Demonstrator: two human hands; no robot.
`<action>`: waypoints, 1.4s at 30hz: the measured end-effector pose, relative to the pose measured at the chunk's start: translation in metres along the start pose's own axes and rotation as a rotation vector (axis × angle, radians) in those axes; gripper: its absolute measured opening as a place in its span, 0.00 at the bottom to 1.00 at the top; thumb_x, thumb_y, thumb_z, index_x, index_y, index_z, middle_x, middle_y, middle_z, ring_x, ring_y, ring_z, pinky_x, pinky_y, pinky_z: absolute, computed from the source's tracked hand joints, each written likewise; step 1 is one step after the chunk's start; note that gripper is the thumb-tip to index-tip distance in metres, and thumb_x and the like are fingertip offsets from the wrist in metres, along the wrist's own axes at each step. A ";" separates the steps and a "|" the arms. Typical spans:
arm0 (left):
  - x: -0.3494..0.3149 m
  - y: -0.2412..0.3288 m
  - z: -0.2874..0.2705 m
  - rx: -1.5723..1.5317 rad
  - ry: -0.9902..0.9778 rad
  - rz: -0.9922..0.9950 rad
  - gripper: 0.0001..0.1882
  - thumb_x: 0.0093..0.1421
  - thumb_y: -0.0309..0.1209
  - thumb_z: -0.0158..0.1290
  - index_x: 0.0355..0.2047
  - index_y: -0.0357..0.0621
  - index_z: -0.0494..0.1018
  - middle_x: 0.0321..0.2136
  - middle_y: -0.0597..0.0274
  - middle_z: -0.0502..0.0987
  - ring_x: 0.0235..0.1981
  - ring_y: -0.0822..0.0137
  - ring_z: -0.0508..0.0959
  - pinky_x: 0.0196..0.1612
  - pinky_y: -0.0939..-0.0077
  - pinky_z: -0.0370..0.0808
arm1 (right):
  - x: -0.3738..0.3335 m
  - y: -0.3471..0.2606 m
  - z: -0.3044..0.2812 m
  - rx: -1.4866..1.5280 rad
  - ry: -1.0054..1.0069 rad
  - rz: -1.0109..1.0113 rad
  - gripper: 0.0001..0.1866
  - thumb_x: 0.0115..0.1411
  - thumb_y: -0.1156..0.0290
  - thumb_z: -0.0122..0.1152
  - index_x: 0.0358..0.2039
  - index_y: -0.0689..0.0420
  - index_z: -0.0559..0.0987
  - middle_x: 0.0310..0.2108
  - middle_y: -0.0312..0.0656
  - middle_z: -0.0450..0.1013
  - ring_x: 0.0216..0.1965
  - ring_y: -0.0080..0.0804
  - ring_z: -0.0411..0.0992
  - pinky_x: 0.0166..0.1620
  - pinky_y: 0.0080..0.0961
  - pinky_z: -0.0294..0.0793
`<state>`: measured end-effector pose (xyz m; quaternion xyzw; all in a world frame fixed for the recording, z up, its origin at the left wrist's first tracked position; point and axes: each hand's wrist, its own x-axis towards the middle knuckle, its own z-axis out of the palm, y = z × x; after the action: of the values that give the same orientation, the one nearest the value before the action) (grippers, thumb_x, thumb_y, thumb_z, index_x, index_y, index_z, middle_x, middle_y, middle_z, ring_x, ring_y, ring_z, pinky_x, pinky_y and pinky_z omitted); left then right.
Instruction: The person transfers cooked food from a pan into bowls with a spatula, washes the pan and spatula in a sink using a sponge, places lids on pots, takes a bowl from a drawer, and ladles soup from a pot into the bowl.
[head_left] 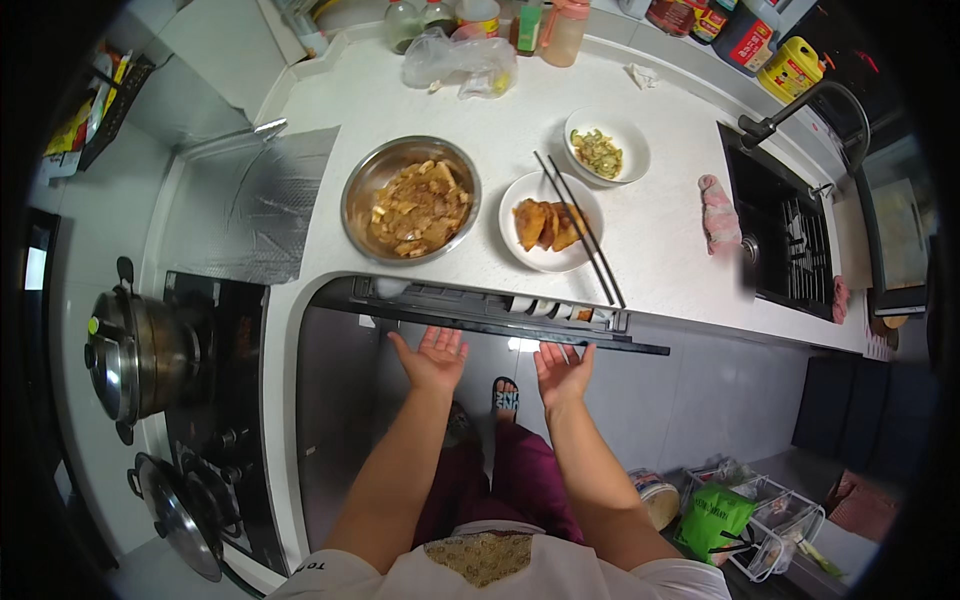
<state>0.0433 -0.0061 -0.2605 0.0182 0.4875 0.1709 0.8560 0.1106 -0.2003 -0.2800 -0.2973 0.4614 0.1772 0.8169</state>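
Note:
Below the counter's front edge, a dark drawer stands pulled out a little. White dishes show in a rack inside it, largely covered by the countertop. My left hand is palm up with fingers extended, its fingertips at the drawer's front edge. Further right, my right hand also faces up, fingers stretched to the same edge. Neither palm holds anything. On the counter above are a steel bowl of brown chunky food, a white plate with browned pieces, and black chopsticks lying across the plate.
A white bowl of greenish food sits behind the plate. At left is a cooktop with a lidded pot; at right, a black sink with a pink cloth beside it. A wire basket stands on the floor at lower right.

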 end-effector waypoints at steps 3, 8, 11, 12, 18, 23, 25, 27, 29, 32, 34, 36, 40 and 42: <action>-0.041 0.003 -0.019 0.068 0.001 0.003 0.56 0.47 0.72 0.40 0.61 0.36 0.46 0.61 0.54 0.49 0.64 0.55 0.48 0.62 0.55 0.40 | -0.025 0.006 -0.028 -0.274 0.073 -0.067 0.28 0.56 0.46 0.53 0.42 0.58 0.64 0.39 0.51 0.67 0.42 0.43 0.67 0.50 0.42 0.67; -0.074 0.014 -0.048 0.146 0.028 -0.107 0.61 0.46 0.72 0.42 0.63 0.34 0.36 0.63 0.53 0.45 0.65 0.54 0.42 0.63 0.54 0.33 | -0.055 0.016 -0.053 -0.538 0.157 0.002 0.26 0.57 0.56 0.54 0.49 0.61 0.63 0.47 0.57 0.63 0.47 0.48 0.65 0.49 0.43 0.68; -0.085 0.018 -0.065 0.208 0.085 -0.138 0.61 0.45 0.73 0.42 0.62 0.32 0.40 0.62 0.53 0.47 0.65 0.54 0.43 0.63 0.53 0.33 | -0.075 0.024 -0.054 -0.521 0.166 0.070 0.24 0.56 0.67 0.54 0.51 0.63 0.63 0.51 0.54 0.60 0.50 0.46 0.62 0.44 0.41 0.72; -0.086 0.019 -0.070 0.228 0.098 -0.149 0.62 0.44 0.73 0.42 0.62 0.32 0.40 0.62 0.53 0.48 0.65 0.54 0.44 0.63 0.52 0.33 | -0.080 0.027 -0.053 -0.523 0.148 0.092 0.27 0.55 0.67 0.53 0.54 0.61 0.60 0.53 0.55 0.57 0.53 0.47 0.58 0.49 0.42 0.66; -0.095 0.049 -0.090 0.539 0.065 -0.326 0.54 0.49 0.73 0.35 0.57 0.31 0.54 0.56 0.49 0.60 0.59 0.52 0.58 0.59 0.52 0.50 | -0.144 0.061 -0.006 -0.658 0.003 0.111 0.35 0.53 0.68 0.54 0.60 0.57 0.52 0.56 0.47 0.57 0.59 0.44 0.52 0.60 0.43 0.51; -0.086 0.099 -0.094 0.545 0.027 -0.135 0.47 0.54 0.69 0.30 0.52 0.35 0.62 0.52 0.48 0.66 0.53 0.53 0.66 0.54 0.57 0.60 | -0.094 0.135 0.046 -0.962 -0.362 0.034 0.26 0.54 0.68 0.58 0.54 0.53 0.66 0.48 0.36 0.67 0.50 0.30 0.64 0.54 0.27 0.56; -0.061 0.109 -0.098 0.332 0.029 0.101 0.41 0.56 0.65 0.36 0.49 0.35 0.60 0.53 0.48 0.61 0.56 0.52 0.62 0.56 0.58 0.58 | -0.040 0.183 0.060 -1.174 -0.343 -0.036 0.36 0.47 0.63 0.66 0.55 0.61 0.64 0.47 0.46 0.68 0.49 0.35 0.65 0.51 0.27 0.62; -0.045 0.123 -0.094 0.197 0.109 0.099 0.40 0.56 0.64 0.38 0.47 0.35 0.60 0.53 0.47 0.61 0.56 0.50 0.61 0.56 0.59 0.57 | -0.015 0.224 0.083 -1.260 -0.375 -0.002 0.43 0.44 0.61 0.69 0.57 0.65 0.60 0.48 0.52 0.67 0.51 0.40 0.64 0.52 0.31 0.62; -0.036 0.130 -0.082 0.151 0.141 0.108 0.43 0.57 0.62 0.40 0.53 0.30 0.54 0.54 0.44 0.57 0.57 0.47 0.58 0.58 0.59 0.54 | 0.034 0.274 0.086 -1.507 -0.329 -0.159 0.50 0.40 0.56 0.71 0.59 0.61 0.56 0.55 0.55 0.60 0.56 0.48 0.60 0.56 0.37 0.62; -0.034 0.143 -0.087 0.117 0.164 0.083 0.48 0.57 0.62 0.39 0.59 0.29 0.44 0.55 0.44 0.53 0.57 0.47 0.57 0.60 0.57 0.51 | 0.002 0.293 0.129 -1.863 -0.021 -0.079 0.55 0.39 0.53 0.72 0.62 0.55 0.50 0.58 0.52 0.54 0.58 0.48 0.57 0.58 0.41 0.59; -0.037 0.145 -0.091 0.125 0.097 0.084 0.50 0.57 0.62 0.39 0.61 0.29 0.37 0.57 0.44 0.50 0.58 0.47 0.56 0.62 0.55 0.48 | 0.009 0.302 0.127 -1.843 0.004 -0.040 0.58 0.37 0.51 0.72 0.63 0.51 0.46 0.58 0.49 0.52 0.59 0.46 0.53 0.58 0.42 0.58; -0.042 0.144 -0.088 0.128 0.082 0.097 0.50 0.57 0.61 0.39 0.61 0.29 0.37 0.57 0.43 0.50 0.58 0.47 0.55 0.62 0.55 0.48 | 0.008 0.304 0.129 -1.839 0.024 -0.026 0.58 0.37 0.51 0.72 0.63 0.51 0.46 0.57 0.49 0.53 0.59 0.46 0.53 0.58 0.41 0.58; -0.045 0.135 -0.090 0.096 0.063 0.025 0.50 0.58 0.61 0.39 0.60 0.27 0.36 0.57 0.41 0.49 0.60 0.46 0.53 0.63 0.54 0.45 | 0.002 0.288 0.124 -1.816 0.005 -0.090 0.58 0.36 0.52 0.72 0.62 0.55 0.48 0.55 0.54 0.55 0.57 0.50 0.55 0.58 0.39 0.59; -0.047 0.128 -0.085 0.088 0.080 -0.030 0.50 0.58 0.60 0.40 0.60 0.26 0.35 0.58 0.40 0.49 0.60 0.45 0.53 0.63 0.53 0.43 | 0.008 0.274 0.115 -1.792 0.029 -0.151 0.58 0.35 0.51 0.72 0.62 0.58 0.49 0.54 0.57 0.56 0.55 0.52 0.57 0.57 0.38 0.59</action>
<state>-0.0857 0.0883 -0.2404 0.0418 0.5286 0.1370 0.8367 0.0343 0.0827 -0.3293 -0.8547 0.1398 0.4128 0.2820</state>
